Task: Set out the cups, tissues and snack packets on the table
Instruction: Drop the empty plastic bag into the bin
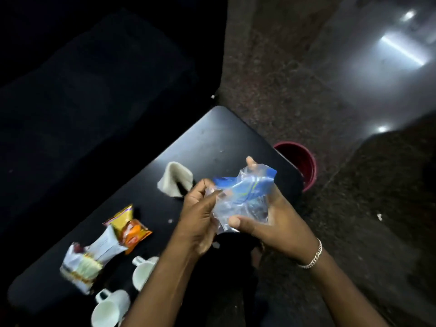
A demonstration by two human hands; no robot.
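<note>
Holding a crumpled clear-and-blue plastic wrapper (243,197) above the near right part of the black table (219,142), close to the edge. Left hand (198,218) pinching its left edge with curled fingers; right hand (271,223) cupping it from below, thumb pressed on top. Both close together and clamped on the same wrapper. Cannot tell whether anything remains inside; blurred.

Just beyond the hands, lying on the table: a white folded tissue stack (174,179), likely out of that wrapper. Further left: an orange packet (135,234) and a yellow packet (122,215) overlapping, touching a white packet (94,258). Near edge: two white cups, near cup (108,308) and far cup (144,272), both tipped on their sides, not upright. Beside the table's right edge, on the floor: a red bucket (299,161).

Risks, judged:
- Dropping the slick wrapper onto the floor instead of into the bucket, if released from this spot.
- Brushing the far cup with the left forearm passing right over it; lying on its side near the edge, could roll off.
- Dragging the tissue stack off its fold with any sweep of the left hand.
- Poor light, hard to judge edges.
</note>
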